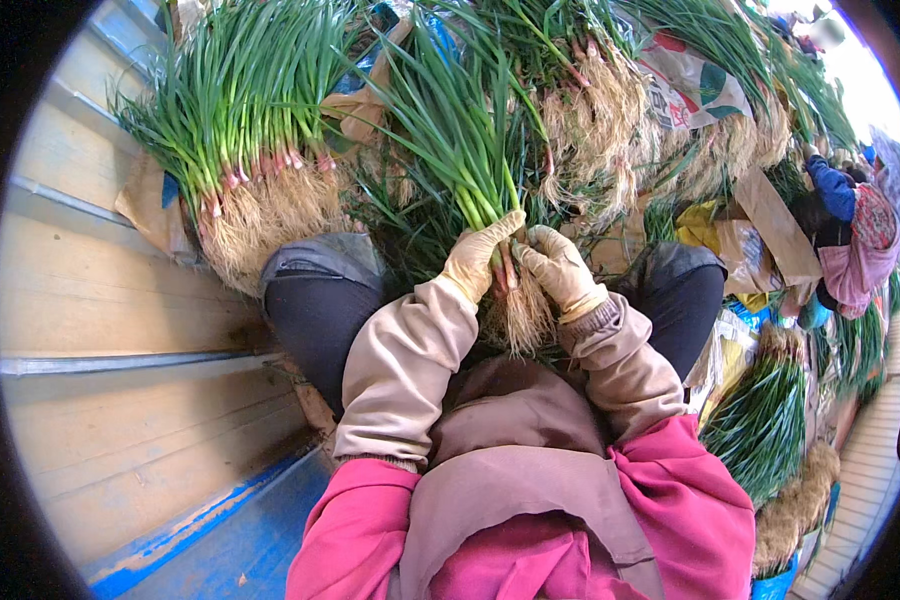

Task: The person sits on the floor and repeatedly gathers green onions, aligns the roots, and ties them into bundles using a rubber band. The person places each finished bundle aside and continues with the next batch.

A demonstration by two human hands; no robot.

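Note:
A bunch of green onions [474, 169] stands out in front of my body, its leaves pointing away and its pale roots [523, 319] hanging towards my lap. My left hand [484, 251], in a cream glove, is closed around the reddish stem bases. On the other side, my right hand [559, 266], gloved alike, has its thumb and fingers pinched near the same stems. What lies between those fingertips is too small to make out. Loose green leaves [412, 225] lie on the ground beyond my left hand.
To the left lies a large row of green onions [255, 135], roots towards me, beside a ribbed wall [135, 285]. More rooty bunches [592, 112] lie ahead on printed sacks [694, 82]. Another person [859, 232] sits at right, near a stacked bundle [765, 412].

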